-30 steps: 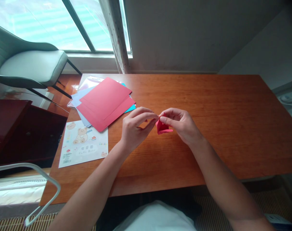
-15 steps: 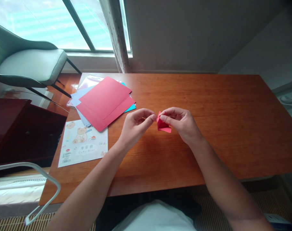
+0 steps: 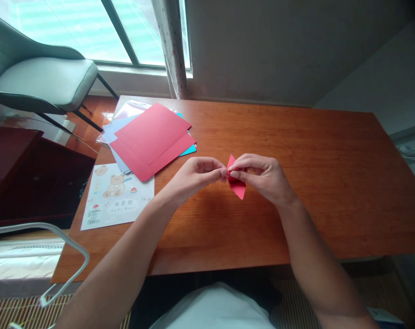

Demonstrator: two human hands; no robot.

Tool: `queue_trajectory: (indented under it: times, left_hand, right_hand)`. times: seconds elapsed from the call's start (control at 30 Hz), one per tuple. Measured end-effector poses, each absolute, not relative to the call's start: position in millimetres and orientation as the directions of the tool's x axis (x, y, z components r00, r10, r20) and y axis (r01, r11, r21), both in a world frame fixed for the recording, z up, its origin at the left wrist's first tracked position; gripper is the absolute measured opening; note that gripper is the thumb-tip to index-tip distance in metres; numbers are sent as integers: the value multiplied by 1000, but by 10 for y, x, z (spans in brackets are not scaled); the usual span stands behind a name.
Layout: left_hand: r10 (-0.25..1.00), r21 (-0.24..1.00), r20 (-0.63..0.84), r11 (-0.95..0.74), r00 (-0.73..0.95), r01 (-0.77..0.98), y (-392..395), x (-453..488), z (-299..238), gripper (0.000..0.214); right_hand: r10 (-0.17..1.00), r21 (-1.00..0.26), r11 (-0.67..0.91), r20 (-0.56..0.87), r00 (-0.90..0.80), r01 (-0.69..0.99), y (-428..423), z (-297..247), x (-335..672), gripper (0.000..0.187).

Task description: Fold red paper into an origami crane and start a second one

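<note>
A small folded piece of red paper (image 3: 238,186) is held up over the table, its pointed flaps sticking out above and below the fingers. My right hand (image 3: 262,173) pinches it from the right between thumb and fingers. From the left, my left hand (image 3: 202,176) closes thumb and index finger on the paper's near-left edge. The fingertips of both hands almost meet and hide the middle of the fold.
Red paper sheets (image 3: 152,137) lie stacked on the wooden table (image 3: 313,183), over pale and blue sheets. In front is a white bear-print sheet (image 3: 118,196). A chair (image 3: 49,82) stands by the window, and a white curved tube (image 3: 80,256) is at the lower left.
The red paper has turned, so its flaps now point up and down. My left fingertips have closed on its edge. The whole view has shifted slightly.
</note>
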State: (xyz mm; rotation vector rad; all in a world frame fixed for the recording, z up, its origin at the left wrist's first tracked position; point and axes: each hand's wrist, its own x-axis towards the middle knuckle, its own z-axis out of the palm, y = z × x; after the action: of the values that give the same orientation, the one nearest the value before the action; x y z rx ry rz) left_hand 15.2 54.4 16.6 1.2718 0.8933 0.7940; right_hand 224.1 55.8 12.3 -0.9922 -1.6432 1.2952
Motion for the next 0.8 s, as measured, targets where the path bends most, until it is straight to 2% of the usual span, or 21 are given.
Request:
queue_trajectory:
  times: [0.2, 0.37, 0.6, 0.8]
  left_hand:
    - [875, 997, -73, 55, 478, 51, 545, 141, 152, 30]
    - [890, 987, -36, -39, 454, 155, 540, 153, 142, 26]
    - [899, 893, 159, -307, 407, 329, 521, 190, 168, 13]
    - [869, 826, 294, -440, 397, 352, 518, 201, 147, 12]
  right_hand:
    - [903, -963, 209, 123, -412, 171, 559, 158, 2283, 8]
    - [897, -947, 236, 126, -425, 218, 565, 170, 2289, 7]
    - [911, -946, 222, 114, -397, 237, 559, 165, 2282, 7]
    - [942, -972, 119, 46, -332, 204, 546, 150, 2269, 11]
